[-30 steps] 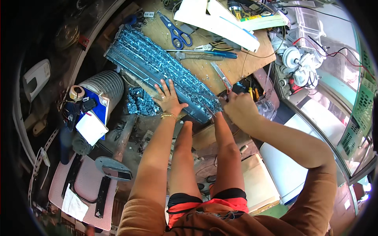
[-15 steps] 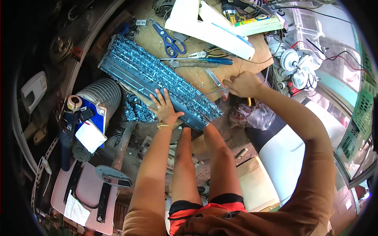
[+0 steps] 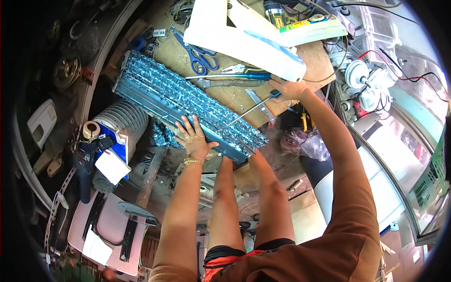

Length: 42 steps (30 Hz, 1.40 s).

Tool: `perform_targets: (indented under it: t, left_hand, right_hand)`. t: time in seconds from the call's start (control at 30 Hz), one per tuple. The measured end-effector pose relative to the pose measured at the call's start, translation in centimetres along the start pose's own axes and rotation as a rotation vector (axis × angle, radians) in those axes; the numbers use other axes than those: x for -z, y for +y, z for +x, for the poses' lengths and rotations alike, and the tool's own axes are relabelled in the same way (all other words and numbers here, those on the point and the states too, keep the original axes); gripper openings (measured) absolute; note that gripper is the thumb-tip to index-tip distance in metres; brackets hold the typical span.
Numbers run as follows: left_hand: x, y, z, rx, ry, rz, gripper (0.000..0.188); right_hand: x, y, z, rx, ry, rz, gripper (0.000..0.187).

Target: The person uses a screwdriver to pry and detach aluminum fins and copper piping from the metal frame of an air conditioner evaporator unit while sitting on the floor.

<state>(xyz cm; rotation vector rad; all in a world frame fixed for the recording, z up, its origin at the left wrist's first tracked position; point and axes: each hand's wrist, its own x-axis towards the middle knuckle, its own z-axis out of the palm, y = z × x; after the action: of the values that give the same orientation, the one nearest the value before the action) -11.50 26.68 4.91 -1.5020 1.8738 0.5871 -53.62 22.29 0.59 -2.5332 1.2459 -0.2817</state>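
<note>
A long finned coil [image 3: 188,96], blue-grey with torn, crumpled fins along its top, lies slantwise over the table edge and above my knees. My left hand [image 3: 195,141] lies flat with fingers spread on its smoother near side. My right hand [image 3: 290,89] is closed around the blue handle of a screwdriver [image 3: 251,110], whose thin shaft slants down to the torn fins near the coil's right end. A second blue-handled screwdriver [image 3: 256,75] lies on the table close to my right fingers. Beside it is a utility knife [image 3: 263,108].
Blue scissors [image 3: 199,58], pliers [image 3: 234,69] and a large white plastic part [image 3: 244,42] lie on the wooden table [image 3: 319,58]. White motor-like parts [image 3: 359,77] crowd the right side. A plastic bag [image 3: 312,144] sits below the table edge; a pink seat [image 3: 112,225] stands left.
My right hand has moved farther away, toward the tools on the table, and the screwdriver's blue handle now shows. My left hand stays on the coil. The view has shifted slightly.
</note>
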Motion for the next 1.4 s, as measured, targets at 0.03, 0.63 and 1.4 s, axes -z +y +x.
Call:
perform_targets:
  t: [0.03,0.63,1.4]
  left_hand:
    - [0.2,0.2,0.2,0.005,-0.012,-0.009,0.162]
    - [0.7,-0.8,-0.7,0.06,-0.055,-0.025,0.163]
    - [2.7,-2.4,-2.2,-0.143,0.082,0.007,0.145]
  right_hand:
    - [0.2,-0.1,-0.2,-0.026,-0.028,0.017,0.048]
    - [7.9,-11.7,-1.4,-0.521,-0.04,-0.164,0.048]
    - [-8.0,-32.8,-3.3,-1.339,-0.037,0.543,0.031]
